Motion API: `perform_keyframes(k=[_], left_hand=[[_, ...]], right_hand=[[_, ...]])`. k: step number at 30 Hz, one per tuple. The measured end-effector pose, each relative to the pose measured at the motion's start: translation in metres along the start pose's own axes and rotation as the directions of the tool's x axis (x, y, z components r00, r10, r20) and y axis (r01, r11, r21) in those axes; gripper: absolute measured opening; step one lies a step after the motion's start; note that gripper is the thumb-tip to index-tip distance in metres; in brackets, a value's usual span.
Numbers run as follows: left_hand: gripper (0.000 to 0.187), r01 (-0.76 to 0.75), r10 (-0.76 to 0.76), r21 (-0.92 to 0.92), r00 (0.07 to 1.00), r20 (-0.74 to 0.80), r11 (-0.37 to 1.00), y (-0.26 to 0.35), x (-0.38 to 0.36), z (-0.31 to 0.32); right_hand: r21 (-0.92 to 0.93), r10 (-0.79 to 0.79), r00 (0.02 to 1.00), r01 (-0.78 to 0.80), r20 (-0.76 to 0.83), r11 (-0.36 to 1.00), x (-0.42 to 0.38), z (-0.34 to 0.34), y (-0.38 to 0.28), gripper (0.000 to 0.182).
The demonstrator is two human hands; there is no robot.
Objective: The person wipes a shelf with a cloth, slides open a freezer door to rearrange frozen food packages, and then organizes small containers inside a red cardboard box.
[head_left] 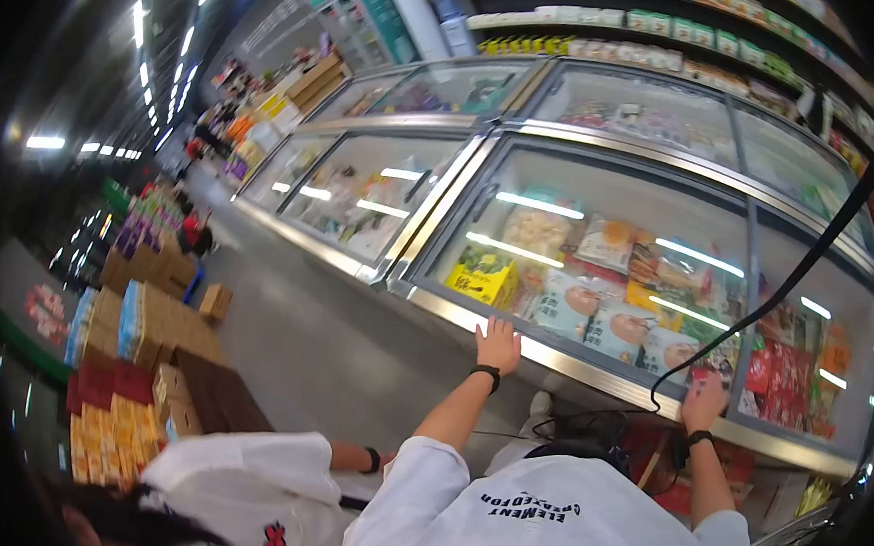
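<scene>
My left hand lies on the metal front edge of a chest freezer, fingers apart and holding nothing. Farther right along the same edge, my right hand rests at the frame by the glass lid, fingers stretched forward and somewhat blurred. Each wrist wears a black band. Under the glass are a yellow box, pale blue food packs and a bag of round pale pieces. A black cable curves down across the glass to beside my right hand.
On my left stands a person in a white T-shirt. More glass-topped freezers adjoin this one. Shelves of packaged goods line the back. Across the grey aisle floor are stacked cartons and yellow packages.
</scene>
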State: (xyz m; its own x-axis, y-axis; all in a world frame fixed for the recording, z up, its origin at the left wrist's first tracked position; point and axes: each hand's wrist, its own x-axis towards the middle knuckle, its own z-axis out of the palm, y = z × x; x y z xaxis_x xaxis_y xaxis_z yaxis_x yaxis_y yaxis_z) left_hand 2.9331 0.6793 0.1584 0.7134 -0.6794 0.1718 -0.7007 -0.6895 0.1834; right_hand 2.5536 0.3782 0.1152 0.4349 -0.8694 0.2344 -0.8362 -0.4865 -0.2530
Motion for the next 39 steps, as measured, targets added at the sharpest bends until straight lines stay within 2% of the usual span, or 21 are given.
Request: perform_keyframes(k=[1, 3, 4, 5, 6, 7, 8, 9, 11, 14, 16, 17, 24, 27, 31, 33, 34, 35, 37, 38, 39], left_hand=[[0.028, -0.035, 0.035, 0.022, 0.999, 0.005, 0.999, 0.002, -0.002, -0.001], [0.026, -0.049, 0.046, 0.054, 0.997, 0.057, 0.997, 0.003, -0.005, 0.005], [0.024, -0.025, 0.024, 0.022, 0.999, 0.042, 0.999, 0.014, -0.005, -0.010], [0.024, -0.037, 0.033, 0.063, 0.997, 0.066, 0.997, 0.013, -0.002, -0.005], [0.028, -0.009, -0.004, 0.071, 0.984, 0.178, 0.997, 0.017, 0.002, -0.010], [0.027, -0.091, 0.086, 0.075, 0.993, 0.076, 0.993, 0.008, 0.004, 0.006], [0.027, -0.126, 0.123, 0.079, 0.992, 0.042, 0.989, 0.009, 0.005, 0.006], [0.028, -0.143, 0.144, 0.100, 0.990, -0.004, 0.985, 0.009, 0.004, 0.005], [0.032, -0.227, 0.232, 0.116, 0.972, -0.029, 0.967, -0.010, 0.016, 0.024], [0.038, -0.262, 0.257, 0.081, 0.964, 0.062, 0.962, -0.005, 0.019, 0.015], [0.042, -0.195, 0.187, 0.078, 0.977, 0.100, 0.978, -0.006, 0.020, 0.015], [0.042, -0.223, 0.214, 0.087, 0.971, 0.105, 0.971, -0.009, 0.023, 0.014], [0.042, -0.259, 0.253, 0.072, 0.963, 0.090, 0.963, -0.006, 0.020, 0.007], [0.040, -0.342, 0.341, 0.123, 0.940, 0.034, 0.932, -0.016, 0.024, 0.016], [0.038, -0.384, 0.390, 0.130, 0.920, -0.023, 0.914, -0.028, 0.039, 0.030], [0.036, -0.438, 0.437, 0.055, 0.899, 0.028, 0.897, -0.044, 0.054, 0.041], [0.034, -0.520, 0.520, -0.012, 0.854, -0.009, 0.854, -0.048, 0.060, 0.043], [0.034, -0.530, 0.530, -0.039, 0.848, -0.012, 0.847, -0.047, 0.067, 0.049], [0.033, -0.528, 0.532, -0.163, 0.847, -0.022, 0.833, -0.041, 0.059, 0.039], [0.030, -0.552, 0.559, -0.207, 0.829, -0.030, 0.808, -0.036, 0.056, 0.033], [0.028, -0.498, 0.522, -0.315, 0.853, -0.007, 0.808, -0.050, 0.063, 0.058]], right_hand=[[0.139, -0.142, 0.976, 0.166, -0.164, 0.976, -0.007, 0.007, -0.001, 0.040], [0.294, -0.173, 0.970, 0.217, -0.170, 0.931, -0.015, -0.010, -0.017, 0.022], [0.294, -0.168, 0.980, 0.194, -0.110, 0.936, -0.019, -0.011, -0.018, 0.011], [0.188, -0.275, 0.957, 0.287, -0.089, 0.939, -0.023, -0.001, -0.013, 0.007], [0.156, -0.327, 0.937, 0.344, -0.124, 0.926, -0.027, -0.044, -0.034, 0.010], [0.211, -0.241, 0.967, 0.254, -0.086, 0.944, -0.031, -0.021, -0.026, 0.011], [0.273, -0.294, 0.942, 0.330, -0.165, 0.904, -0.037, -0.034, -0.028, 0.011], [0.216, -0.281, 0.922, 0.342, -0.268, 0.915, -0.046, -0.029, -0.030, 0.012], [0.186, -0.258, 0.933, 0.308, -0.252, 0.933, -0.051, -0.027, -0.032, 0.013], [0.220, -0.159, 0.947, 0.224, -0.281, 0.949, -0.054, -0.029, -0.035, 0.013], [0.179, -0.190, 0.947, 0.240, -0.258, 0.954, -0.056, -0.029, -0.037, 0.012], [0.186, -0.160, 0.951, 0.213, -0.263, 0.959, -0.057, -0.029, -0.040, 0.012], [0.210, -0.121, 0.947, 0.189, -0.299, 0.959, -0.059, -0.027, -0.045, 0.012], [0.198, -0.111, 0.943, 0.179, -0.312, 0.964, -0.061, -0.024, -0.048, 0.013], [0.109, -0.057, 0.957, 0.091, -0.284, 0.990, -0.060, -0.020, -0.056, 0.011], [0.085, -0.017, 0.966, 0.041, -0.259, 0.996, -0.058, -0.016, -0.067, 0.011], [0.056, 0.010, 0.974, 0.003, -0.226, 0.998, -0.056, -0.017, -0.067, 0.012], [0.028, 0.015, 0.974, -0.009, -0.228, 1.000, -0.051, -0.018, -0.068, 0.012], [0.072, 0.044, 0.994, -0.037, -0.098, 0.997, -0.054, -0.017, -0.079, 0.012], [0.048, 0.020, 0.990, -0.013, -0.142, 0.999, -0.056, -0.014, -0.084, 0.012], [0.038, 0.004, 0.997, -0.001, -0.078, 0.999, -0.055, -0.014, -0.087, 0.012]])
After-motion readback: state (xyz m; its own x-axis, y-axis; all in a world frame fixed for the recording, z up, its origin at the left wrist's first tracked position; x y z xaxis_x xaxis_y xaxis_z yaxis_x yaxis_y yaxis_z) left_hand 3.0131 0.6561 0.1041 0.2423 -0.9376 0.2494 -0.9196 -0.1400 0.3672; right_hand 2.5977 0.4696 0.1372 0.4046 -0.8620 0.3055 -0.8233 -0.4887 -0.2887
